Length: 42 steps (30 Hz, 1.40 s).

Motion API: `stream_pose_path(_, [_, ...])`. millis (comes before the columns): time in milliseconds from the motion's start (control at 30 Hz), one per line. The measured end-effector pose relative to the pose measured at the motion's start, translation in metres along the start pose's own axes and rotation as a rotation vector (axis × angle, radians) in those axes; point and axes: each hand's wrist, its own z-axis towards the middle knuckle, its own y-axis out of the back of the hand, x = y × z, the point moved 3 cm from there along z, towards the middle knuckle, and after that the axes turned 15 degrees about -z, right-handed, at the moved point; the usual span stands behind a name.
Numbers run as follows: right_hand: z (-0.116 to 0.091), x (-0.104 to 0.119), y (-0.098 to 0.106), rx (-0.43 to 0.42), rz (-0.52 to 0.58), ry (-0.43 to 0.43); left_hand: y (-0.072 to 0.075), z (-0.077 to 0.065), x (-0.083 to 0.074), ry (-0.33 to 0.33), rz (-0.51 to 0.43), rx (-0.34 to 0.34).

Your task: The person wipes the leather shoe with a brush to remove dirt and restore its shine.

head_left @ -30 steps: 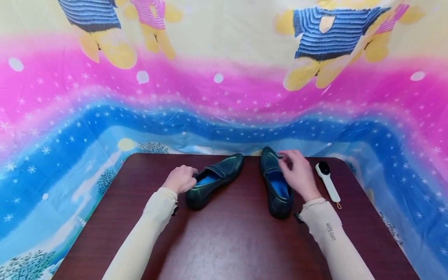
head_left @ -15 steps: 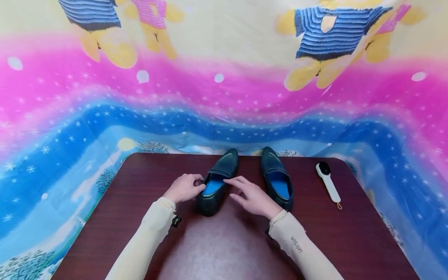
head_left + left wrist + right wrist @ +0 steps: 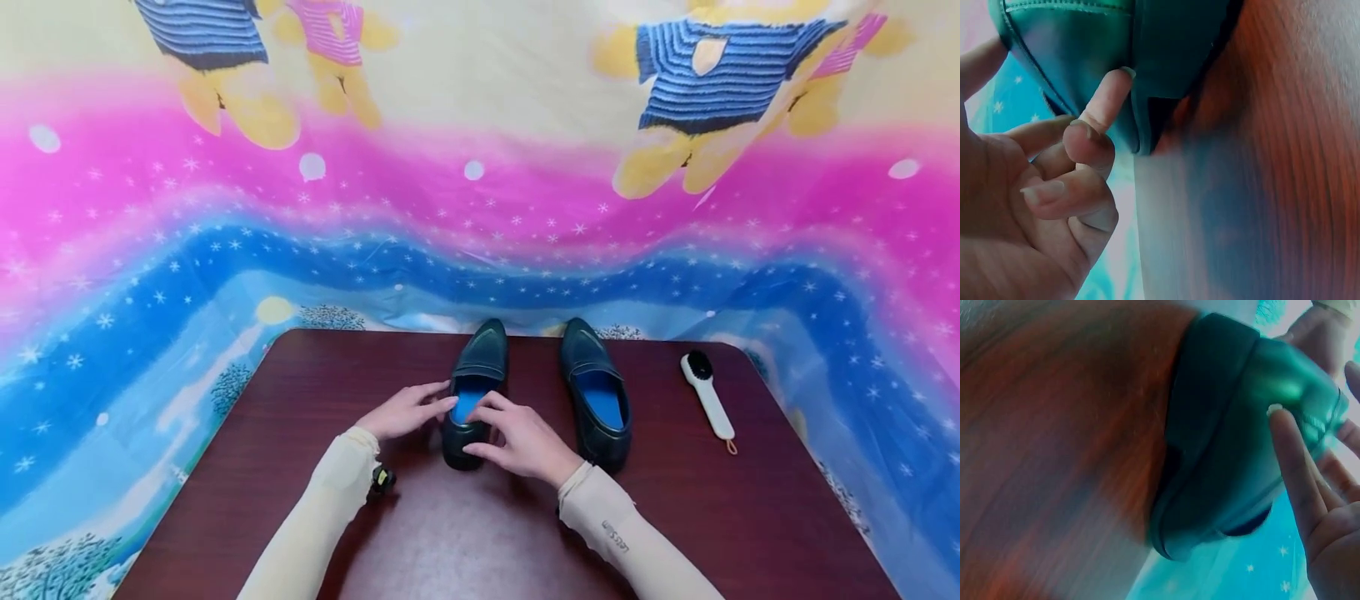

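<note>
The left of two dark green loafers (image 3: pixel 483 354) stands upright on the table, toe toward the back, blue insole (image 3: pixel 472 390) showing. My left hand (image 3: pixel 401 412) is at its left side; in the left wrist view a fingertip (image 3: pixel 1121 78) touches the leather near the sole. From the other side, my right hand (image 3: pixel 528 437) reaches over the heel end, thumb low behind the heel. One finger (image 3: pixel 1288 437) lies against the shoe's side in the right wrist view. The other loafer (image 3: pixel 587 354) stands a short way to the right, untouched.
On the right of the brown table (image 3: pixel 675 517) lies a white-handled brush (image 3: pixel 708 400), black bristles up, with a small cord loop. Behind the table's back edge hangs a printed cloth (image 3: pixel 480 208).
The left loafer was slanted, its toe to the right; it has turned to point back and shifted slightly right. My right hand moved from the right loafer to the left one.
</note>
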Motion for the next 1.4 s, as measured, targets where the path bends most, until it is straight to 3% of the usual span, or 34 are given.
stream_pose_path(167, [-0.003, -0.002, 0.007, -0.037, -0.080, -0.013, -0.015, 0.009, -0.007, 0.004, 0.002, -0.011])
stream_pose_path(300, [-0.015, -0.010, 0.020, -0.008, -0.146, -0.016, -0.030, 0.016, -0.018, -0.007, -0.010, -0.005])
stream_pose_path(567, [-0.037, -0.026, 0.049, -0.003, -0.451, 0.049, -0.060, 0.028, -0.046, -0.025, 0.020, 0.021])
stream_pose_path(667, [-0.044, -0.030, 0.058, -0.008, -0.505, 0.070, -0.071, 0.033, -0.053, -0.014, 0.021, 0.023])
stream_pose_path(800, [-0.051, -0.038, 0.065, -0.014, -0.521, 0.062, -0.083, 0.040, -0.060, -0.004, 0.026, 0.001])
stream_pose_path(1067, [-0.068, -0.051, 0.066, -0.043, -0.475, 0.033, -0.104, 0.052, -0.060, -0.047, 0.034, -0.029])
stream_pose_path(1400, [-0.071, -0.053, 0.063, -0.019, -0.437, -0.023, -0.103, 0.047, -0.065, -0.040, 0.022, -0.030])
